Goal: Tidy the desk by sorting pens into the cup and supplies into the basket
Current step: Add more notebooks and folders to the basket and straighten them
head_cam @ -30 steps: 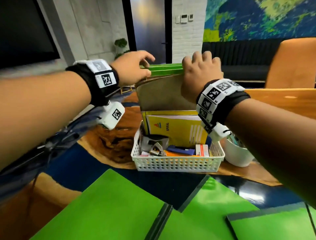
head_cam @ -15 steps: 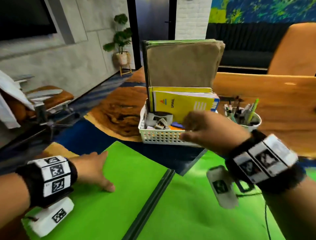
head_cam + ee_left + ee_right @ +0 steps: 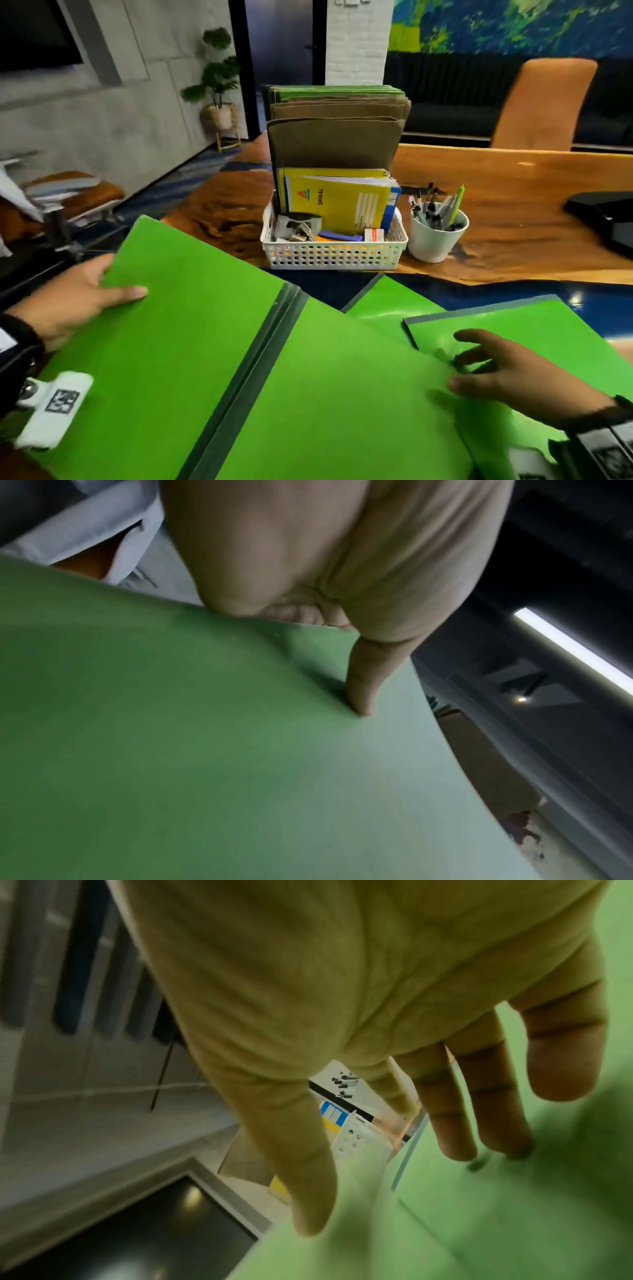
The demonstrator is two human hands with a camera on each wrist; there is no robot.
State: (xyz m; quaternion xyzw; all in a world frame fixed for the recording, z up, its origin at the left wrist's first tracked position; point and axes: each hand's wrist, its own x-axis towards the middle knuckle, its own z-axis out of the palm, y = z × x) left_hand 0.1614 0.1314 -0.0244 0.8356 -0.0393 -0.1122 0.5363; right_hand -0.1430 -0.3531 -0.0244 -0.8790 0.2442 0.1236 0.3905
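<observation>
A white basket (image 3: 334,255) on the wooden desk holds a yellow spiral notebook (image 3: 339,205), upright brown and green files (image 3: 335,137) and small supplies. To its right a white cup (image 3: 435,240) is full of pens (image 3: 438,209). Several green folders lie near me. My left hand (image 3: 102,291) grips the left folder (image 3: 171,342) at its far left edge. Its thumb (image 3: 363,696) lies on top and its fingers are hidden beneath. My right hand (image 3: 479,363) is spread, fingertips (image 3: 455,1139) over the right folder (image 3: 534,329), thumb by the middle folder (image 3: 342,394).
An orange chair (image 3: 544,102) stands behind the desk (image 3: 513,192). A black object (image 3: 603,216) lies at the desk's right edge. A potted plant (image 3: 219,85) stands by the far wall. Another chair with papers (image 3: 61,195) is off to the left.
Both hands have come down from the top of the upright files in the basket to the green folders near me. The left hand has taken hold of the left folder's edge.
</observation>
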